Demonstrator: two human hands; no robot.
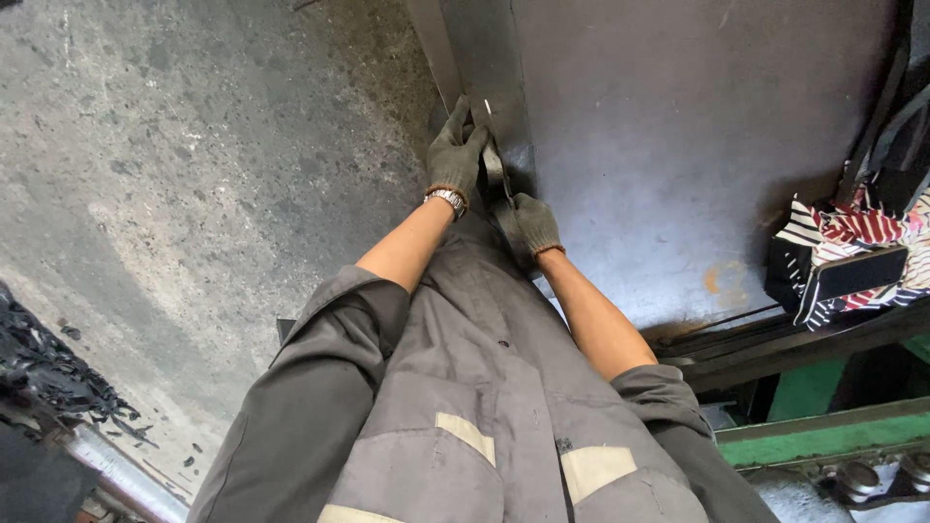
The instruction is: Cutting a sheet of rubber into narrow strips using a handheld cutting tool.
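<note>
Metal strip [492,160] lengthwise away from hands [494,189]

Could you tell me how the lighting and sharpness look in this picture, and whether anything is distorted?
Head view: even, soft daylight, no hard shadows; a pale sheen runs across the metal sheet, brightest on its thin strip between the gloved left hand and right hand. The centre is sharp; the grey jacket looms large and stretched by the wide lens, and the concrete floor curves towards the edges.
</note>
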